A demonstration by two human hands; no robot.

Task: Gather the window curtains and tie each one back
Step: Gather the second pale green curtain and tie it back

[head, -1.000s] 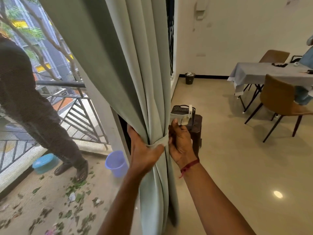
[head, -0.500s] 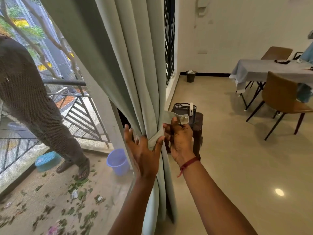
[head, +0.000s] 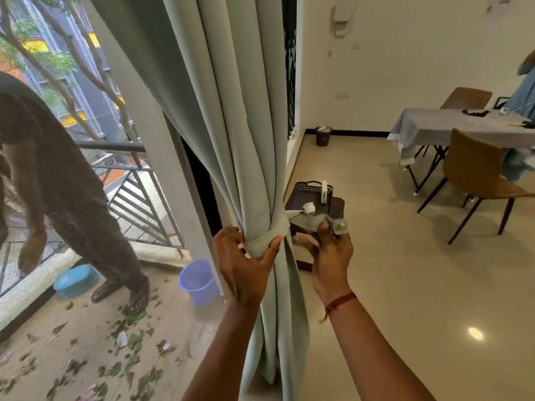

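Right now: left hand wraps the gathered curtain at its pinched waist, thumb pressing the tie band onto the folds. Right hand is just right of that grip, thumb and fingers pinching the band's loose end, drawn sideways off the bundle. Band crosses the curtain's front; back side is hidden. Dark stool with a basket sits close beyond the right hand. Dark frame edge is just left of the left grip, with a purple bucket below-left. Bare floor opens wide to the right.
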